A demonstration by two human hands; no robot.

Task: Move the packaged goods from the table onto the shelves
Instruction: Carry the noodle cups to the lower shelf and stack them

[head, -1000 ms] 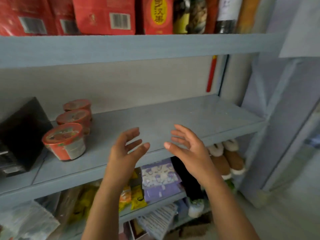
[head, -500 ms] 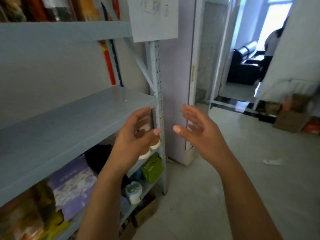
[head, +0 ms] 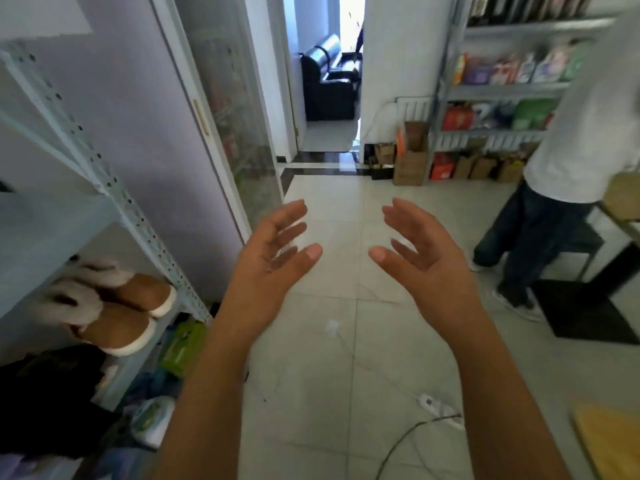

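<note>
Holding nothing, spread open and relaxed, my left hand (head: 273, 258) and right hand (head: 422, 258) hover right of the pale blue metal shelves (head: 45, 220); the table's packaged goods are out of sight, and the white power strip (head: 429, 401) below my right wrist could trip me.

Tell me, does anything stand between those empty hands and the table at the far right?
Yes. Another person in a white top stands by the table, between it and the open left hand and right hand. A power strip with its cable lies on the floor nearer by. What lies on the table is out of view.
</note>
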